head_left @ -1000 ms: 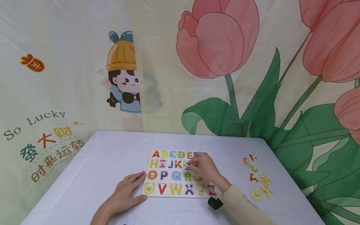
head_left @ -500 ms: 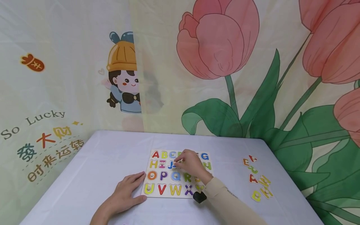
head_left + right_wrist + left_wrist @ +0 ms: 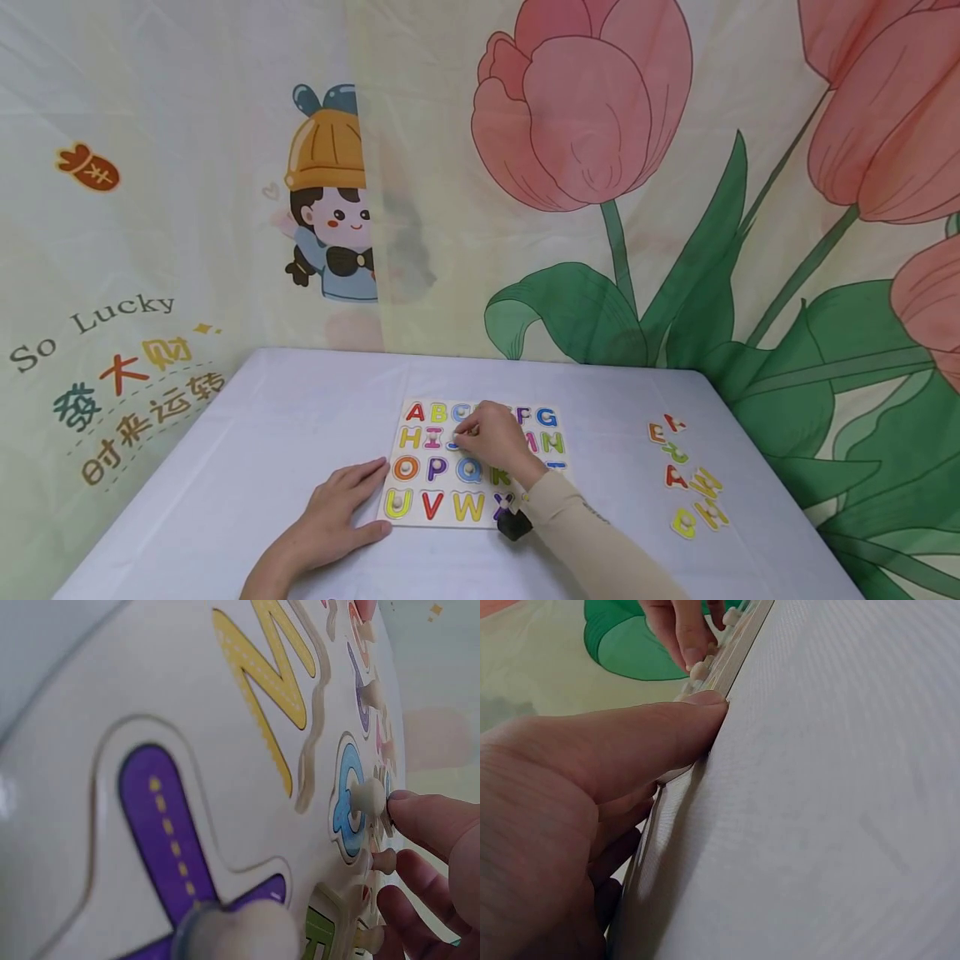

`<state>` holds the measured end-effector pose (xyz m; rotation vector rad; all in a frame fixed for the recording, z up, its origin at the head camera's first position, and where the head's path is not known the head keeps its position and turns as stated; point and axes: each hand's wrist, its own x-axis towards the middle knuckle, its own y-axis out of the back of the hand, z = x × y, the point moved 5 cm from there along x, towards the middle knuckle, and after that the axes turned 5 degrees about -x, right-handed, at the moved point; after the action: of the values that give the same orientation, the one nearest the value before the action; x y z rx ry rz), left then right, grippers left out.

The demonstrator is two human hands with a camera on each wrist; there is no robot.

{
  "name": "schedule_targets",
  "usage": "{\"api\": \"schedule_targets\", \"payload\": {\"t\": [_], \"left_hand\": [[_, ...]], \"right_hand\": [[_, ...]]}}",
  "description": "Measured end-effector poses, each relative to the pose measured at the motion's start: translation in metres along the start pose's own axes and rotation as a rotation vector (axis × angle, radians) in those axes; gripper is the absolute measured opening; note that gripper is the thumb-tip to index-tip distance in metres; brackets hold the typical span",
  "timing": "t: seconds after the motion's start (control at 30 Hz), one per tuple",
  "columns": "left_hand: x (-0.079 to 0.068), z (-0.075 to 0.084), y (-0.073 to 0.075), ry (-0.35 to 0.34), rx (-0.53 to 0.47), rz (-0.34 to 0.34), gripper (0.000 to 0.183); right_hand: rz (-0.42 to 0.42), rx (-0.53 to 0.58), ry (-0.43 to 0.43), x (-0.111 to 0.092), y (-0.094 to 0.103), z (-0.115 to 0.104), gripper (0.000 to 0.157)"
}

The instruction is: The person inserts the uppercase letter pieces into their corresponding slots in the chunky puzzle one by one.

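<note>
A wooden alphabet puzzle board (image 3: 450, 486) lies on the table. My right hand (image 3: 495, 437) is over its second row, thumb and fingertips pinching a knob at the blue letter J piece (image 3: 452, 441), mostly hidden by the fingers. In the right wrist view, the thumb (image 3: 424, 817) is just beyond the knobbed blue Q (image 3: 347, 769); the held piece shows only as a thin edge. My left hand (image 3: 330, 517) rests on the table, fingertips touching the board's left edge. The left wrist view has its thumb (image 3: 660, 731) against the board's edge near the corner.
Several loose letter pieces lie right of the board, among them a red A (image 3: 676, 476), an orange E (image 3: 656, 431) and a yellow-green piece (image 3: 683, 522). A black device (image 3: 513, 525) hangs under the right wrist. A printed curtain (image 3: 435, 167) stands behind the white table (image 3: 300, 417).
My right hand has moved left along the second row, from near the L to the J, carrying the blue piece. The left hand has stayed at the board's edge.
</note>
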<state>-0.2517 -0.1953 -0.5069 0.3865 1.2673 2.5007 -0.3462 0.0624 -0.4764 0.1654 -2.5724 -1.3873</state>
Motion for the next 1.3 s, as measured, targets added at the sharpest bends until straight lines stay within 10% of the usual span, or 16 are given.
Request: {"api": "schedule_targets", "payload": {"t": [0.83, 1.3], "left_hand": [[0.0, -0.001, 0.001, 0.027, -0.015, -0.007, 0.089], [0.001, 0.0, 0.001, 0.013, -0.007, -0.008, 0.088]], "right_hand": [[-0.031, 0.02, -0.009, -0.001, 0.0, -0.004, 0.015], [-0.016, -0.075, 0.086, -0.048, 0.074, 0.039, 0.014]]}}
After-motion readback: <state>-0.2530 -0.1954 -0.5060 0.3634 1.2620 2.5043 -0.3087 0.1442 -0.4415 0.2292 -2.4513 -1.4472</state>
